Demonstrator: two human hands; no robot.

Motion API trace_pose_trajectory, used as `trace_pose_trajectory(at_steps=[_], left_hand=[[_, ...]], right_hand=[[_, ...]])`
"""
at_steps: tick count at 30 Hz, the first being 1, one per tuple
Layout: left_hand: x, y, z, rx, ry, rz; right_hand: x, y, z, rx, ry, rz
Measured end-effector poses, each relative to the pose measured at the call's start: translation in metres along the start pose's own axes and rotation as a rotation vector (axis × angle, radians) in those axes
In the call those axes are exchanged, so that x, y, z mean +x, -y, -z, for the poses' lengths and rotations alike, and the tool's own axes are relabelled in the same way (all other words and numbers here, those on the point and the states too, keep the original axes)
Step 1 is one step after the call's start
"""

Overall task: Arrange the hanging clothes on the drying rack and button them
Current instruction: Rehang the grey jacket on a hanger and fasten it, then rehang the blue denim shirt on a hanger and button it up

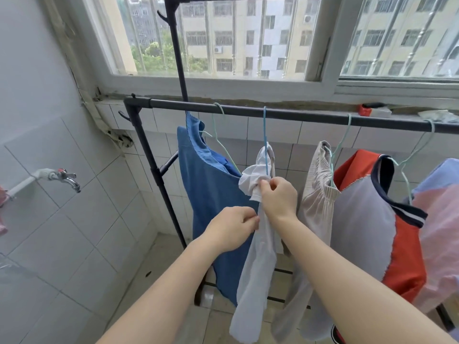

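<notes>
Both hands clamped on one garment. The right hand [278, 197] pinches the bunched upper edge of the white shirt [258, 259] between thumb and curled fingers, just below the collar. The left hand [233, 228], lower and to the left, pinches the shirt's front edge, fingers curled against the cloth. Whether a button lies between the fingers cannot be told.

The white shirt hangs from a blue hanger [265, 130], hooked over the dark top bar of the drying rack [248, 111], and falls in a narrow fold between the two forearms.

To its left, touching it, hangs a blue garment [208, 194] on a pale green hanger [216, 130]. To its right, in order along the same bar:
- a beige garment [316, 194] with a gathered waistband
- a red and grey top [367, 219] with a dark striped neckband
- a pink garment [442, 219], cut off by the frame edge

Behind the rack runs a white tiled wall [99, 207] under a barred window [223, 45] that looks onto apartment blocks. A small red object [364, 111] rests on the sill. A metal tap [66, 178] projects from the left wall, well apart from the rack.
</notes>
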State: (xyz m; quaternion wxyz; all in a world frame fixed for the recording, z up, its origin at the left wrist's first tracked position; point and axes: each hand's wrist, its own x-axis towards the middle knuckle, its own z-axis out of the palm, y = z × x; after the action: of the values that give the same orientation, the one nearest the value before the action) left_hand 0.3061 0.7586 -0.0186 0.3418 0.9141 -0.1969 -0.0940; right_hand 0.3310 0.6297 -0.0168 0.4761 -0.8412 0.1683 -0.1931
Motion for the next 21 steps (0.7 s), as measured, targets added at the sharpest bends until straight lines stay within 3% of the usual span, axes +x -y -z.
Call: trace_pose_trajectory(at_steps=[5,10,13,17,21], left_hand=[[0.025,-0.002,0.002,-0.061,-0.183,0.103],[0.065,-0.007,0.003,0.037,-0.163,0.309],[0.082,-0.010,-0.005,0.035,-0.243,0.397],[0.089,-0.006,-0.013,0.006,-0.439,0.393],[0.085,0.013,-0.006,0.017,-0.533,0.352]], right_hand=[[0.005,-0.011,0.010,-0.048,-0.071,0.085],[0.020,-0.025,0.026,-0.068,-0.148,0.097],[0.031,-0.034,0.038,-0.023,-0.191,0.079],[0.038,-0.039,0.041,-0.019,-0.182,0.055],[0.036,-0.027,0.033,-0.056,-0.190,0.108]])
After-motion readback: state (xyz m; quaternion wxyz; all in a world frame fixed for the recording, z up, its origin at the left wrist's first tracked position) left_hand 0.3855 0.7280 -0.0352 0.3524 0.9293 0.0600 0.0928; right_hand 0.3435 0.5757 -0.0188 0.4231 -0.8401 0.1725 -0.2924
